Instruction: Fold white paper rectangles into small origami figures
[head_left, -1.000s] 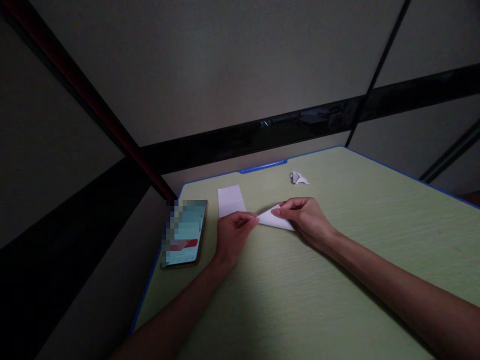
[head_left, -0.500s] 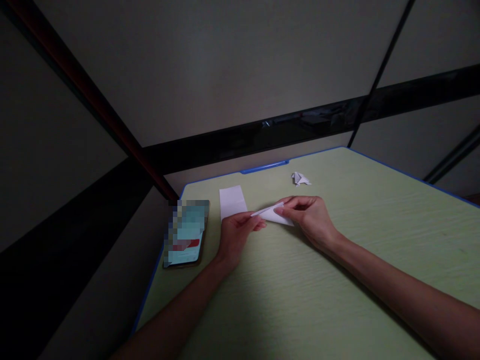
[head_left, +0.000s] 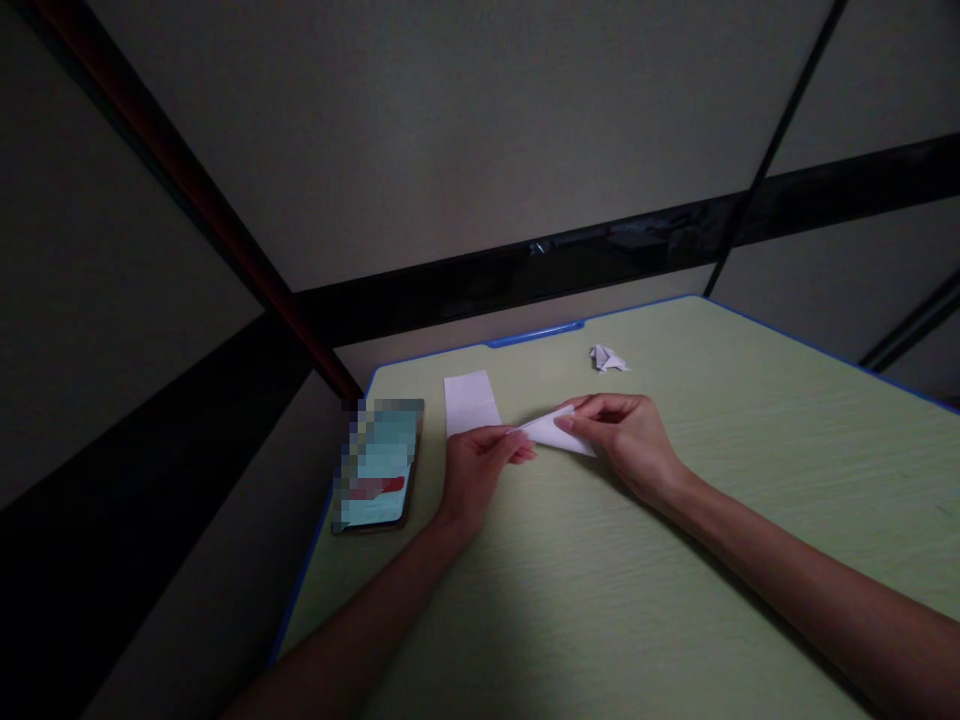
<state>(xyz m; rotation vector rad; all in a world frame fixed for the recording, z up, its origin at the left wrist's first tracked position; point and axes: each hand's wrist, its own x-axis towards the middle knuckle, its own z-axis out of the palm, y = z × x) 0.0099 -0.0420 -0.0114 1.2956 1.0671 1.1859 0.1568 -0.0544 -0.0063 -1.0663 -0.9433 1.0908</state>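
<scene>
A white paper folded into a triangle (head_left: 553,432) lies between both hands on the pale green table (head_left: 600,580). My left hand (head_left: 480,470) pinches its left tip with thumb and fingers closed. My right hand (head_left: 626,440) grips its right side, fingers curled over the fold. The paper is lifted slightly off the table at the left.
A flat white paper rectangle (head_left: 470,402) lies just behind my left hand. A phone (head_left: 379,463) with a lit screen rests near the table's left edge. A small folded paper figure (head_left: 607,358) sits at the back. The table has a blue rim (head_left: 536,332).
The folded paper was lifted a little at its left end and both hands shifted slightly right in the picture. The grip on the paper stays the same.
</scene>
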